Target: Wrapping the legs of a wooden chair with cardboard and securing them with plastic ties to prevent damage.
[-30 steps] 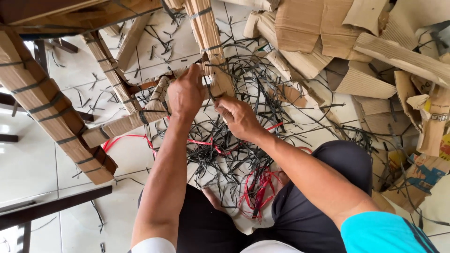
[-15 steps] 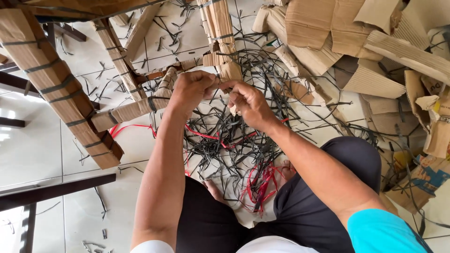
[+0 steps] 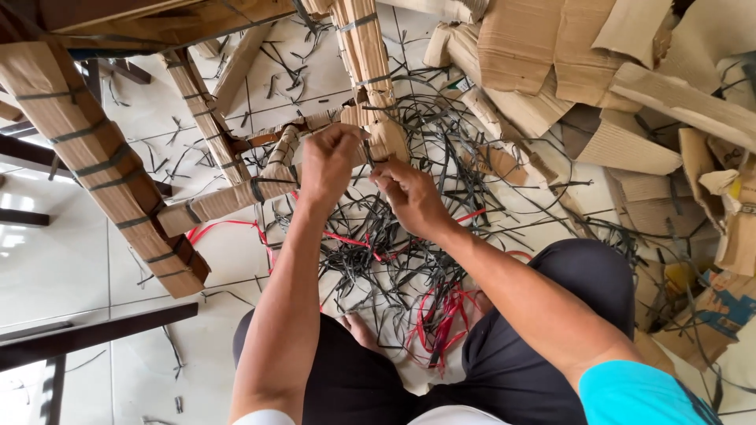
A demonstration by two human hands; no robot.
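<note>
A furniture leg wrapped in brown cardboard (image 3: 370,71) and bound with black plastic straps stands over the white tiled floor. My left hand (image 3: 329,164) grips the cardboard wrap at the leg's lower end. My right hand (image 3: 409,197) is just to its right, fingers pinched on a black strap (image 3: 376,161) at the same spot. Below both hands lies a tangle of cut black and red straps (image 3: 394,260) between my knees.
More cardboard-wrapped legs and rails (image 3: 102,165) stand to the left, with dark wooden bars (image 3: 87,334) on the floor. A heap of torn cardboard pieces (image 3: 630,102) fills the upper right. Strap offcuts litter the tiles.
My hands, pressed together on the leg's end half a second ago, have parted slightly. The right hand has dropped a little, pulling at the strap. The view shifted slightly.
</note>
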